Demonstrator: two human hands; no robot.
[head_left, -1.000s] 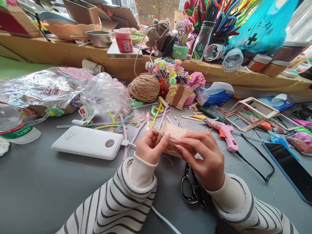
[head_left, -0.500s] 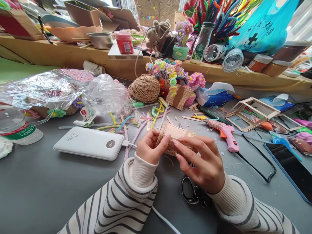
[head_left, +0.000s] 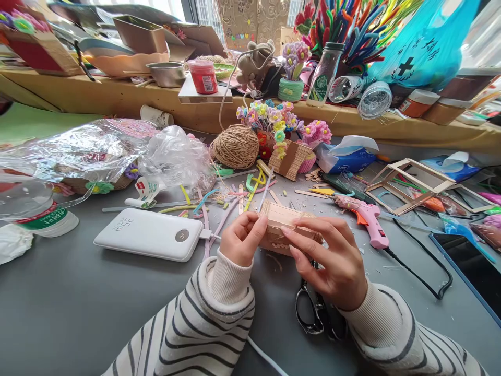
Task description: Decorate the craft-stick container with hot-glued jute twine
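Note:
A small box made of wooden craft sticks (head_left: 287, 213), with twine wrapped around its ends, sits low over the table between my hands. My left hand (head_left: 243, 237) is closed at its left end, thumb and fingers pinched together there. What lies between those fingertips is partly hidden. My right hand (head_left: 332, 258) holds the box's front and right side, its fingers long and bent, the tips on the front edge. Under the right hand, a pair of black-handled scissors (head_left: 309, 313) lies on the table.
A white power bank (head_left: 148, 234) with a cable is at left. At right lie a pink glue gun (head_left: 370, 222), a phone (head_left: 469, 271) and a stick frame (head_left: 410, 183). Behind are a twine ball (head_left: 235, 146), pipe-cleaner flowers (head_left: 270, 117) and scattered scraps.
The view has shifted slightly, so things on the table sit a little lower and farther right. Both hands stay at the box, the right hand's fingers slightly changed in place.

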